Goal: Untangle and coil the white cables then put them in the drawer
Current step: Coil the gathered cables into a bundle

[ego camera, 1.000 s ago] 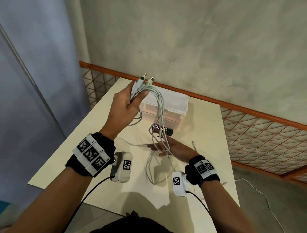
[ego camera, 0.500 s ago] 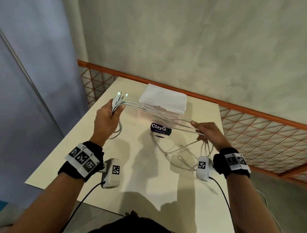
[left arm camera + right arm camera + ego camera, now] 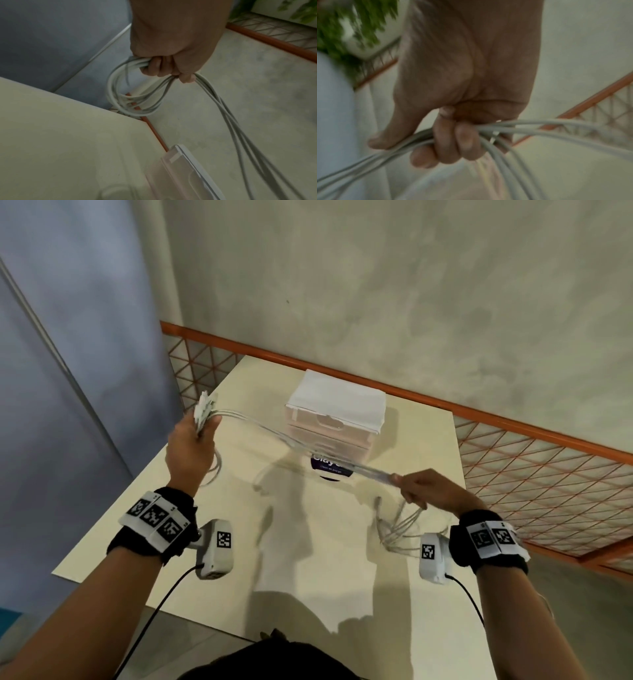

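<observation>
The left hand [image 3: 190,451] squeezes the plug ends of the thin white rubbery cables [image 3: 294,444] and the right hand [image 3: 428,491] curls round them farther along, up above the pale table [image 3: 144,525], so slide slowly and keep them straight.

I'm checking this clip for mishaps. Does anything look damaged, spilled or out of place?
Nothing stands out. The white cables stretch between the left hand and right hand, both gripping them. Loose ends dangle below the right hand, still uncoiled. The drawer box sits upright on the table.
</observation>
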{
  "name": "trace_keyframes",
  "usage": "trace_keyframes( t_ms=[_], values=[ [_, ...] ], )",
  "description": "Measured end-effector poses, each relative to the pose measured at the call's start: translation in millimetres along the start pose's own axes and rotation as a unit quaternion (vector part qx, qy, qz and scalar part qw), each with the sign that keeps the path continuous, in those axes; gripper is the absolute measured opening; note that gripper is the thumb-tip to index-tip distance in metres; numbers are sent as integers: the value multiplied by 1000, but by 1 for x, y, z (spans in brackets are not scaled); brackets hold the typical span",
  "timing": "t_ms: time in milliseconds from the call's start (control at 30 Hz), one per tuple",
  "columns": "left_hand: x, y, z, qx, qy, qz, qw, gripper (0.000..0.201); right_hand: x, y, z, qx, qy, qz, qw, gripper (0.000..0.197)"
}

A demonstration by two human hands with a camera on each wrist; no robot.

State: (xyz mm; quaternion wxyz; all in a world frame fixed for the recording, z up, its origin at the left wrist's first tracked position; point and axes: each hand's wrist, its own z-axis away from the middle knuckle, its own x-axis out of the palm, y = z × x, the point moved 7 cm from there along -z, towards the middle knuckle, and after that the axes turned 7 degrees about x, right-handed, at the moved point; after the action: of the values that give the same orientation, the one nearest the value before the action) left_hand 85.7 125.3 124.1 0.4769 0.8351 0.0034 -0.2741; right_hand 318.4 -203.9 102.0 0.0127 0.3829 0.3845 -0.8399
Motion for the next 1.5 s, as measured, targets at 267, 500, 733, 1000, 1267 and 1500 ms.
trace_keyframes(
  t_ms=[267,500,733,1000,1267,1500],
  values=[
    [4,4,0,-15,17,-5,1000,42,3,51,-26,92,125,133,979,32],
    [18,-5,24,-48,-6,-32,998,40,-46,13,-11,38,426,127,895,24],
    [26,3,32,-20,-45,-34,998,37,72,51,-39,59,152,213,963,56],
    [34,12,41,-1,-82,-50,995,36,136,100,-48,116,-71,238,962,38],
    [55,56,53,3,-281,144,949,27,75,-33,-34,-69,56,-15,996,41],
    [65,87,71,-1,-350,239,906,31,48,-163,1,-235,34,-218,947,26]
  ],
)
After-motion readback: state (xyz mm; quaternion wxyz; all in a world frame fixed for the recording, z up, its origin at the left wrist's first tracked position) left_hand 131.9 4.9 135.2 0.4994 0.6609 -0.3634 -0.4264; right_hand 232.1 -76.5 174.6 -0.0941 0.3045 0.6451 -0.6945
